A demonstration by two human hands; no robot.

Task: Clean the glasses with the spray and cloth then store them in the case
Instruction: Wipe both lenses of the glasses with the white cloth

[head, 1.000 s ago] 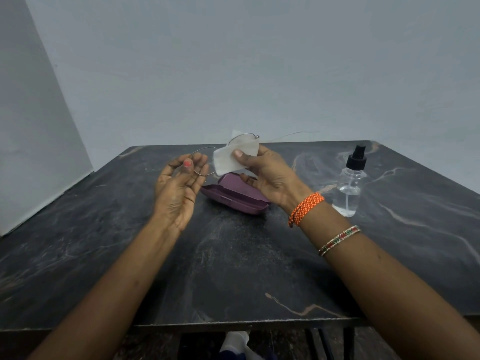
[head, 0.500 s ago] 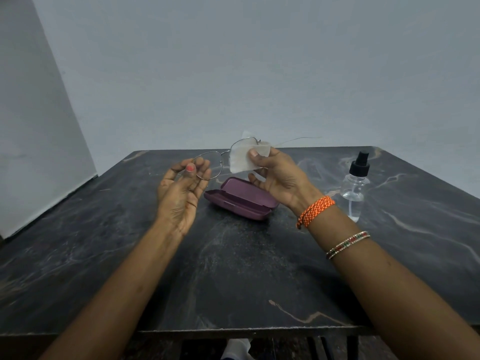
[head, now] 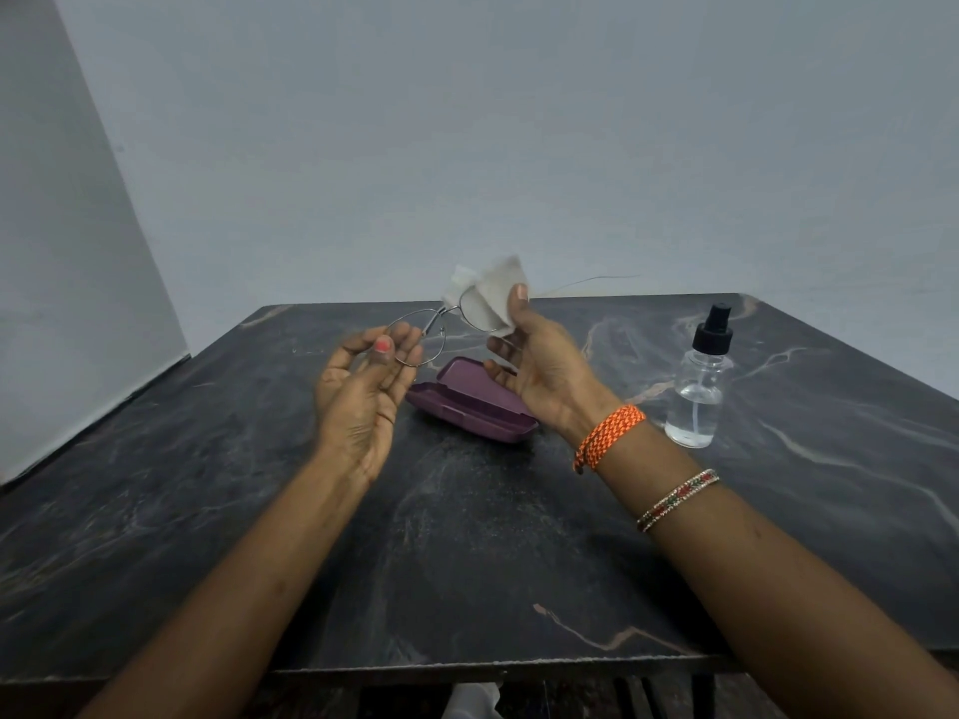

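My left hand [head: 363,391] holds thin wire-rimmed glasses [head: 430,337] by the left lens rim, raised above the table. My right hand [head: 545,371] pinches a white cloth [head: 490,295] folded over the right lens, thumb on the near side. One temple arm sticks out to the right behind the cloth. A purple glasses case [head: 467,407] lies open on the dark marble table [head: 467,537], below and between both hands. A clear spray bottle [head: 698,391] with a black pump top stands upright to the right of my right wrist.
Grey walls close off the far side and the left side of the table. The table's front edge runs near the bottom of the view, with something white on the floor beneath it.
Both hands lifted the glasses and cloth slightly higher. The cloth shifted along the right lens, uncovering the left one, and my right thumb moved up.
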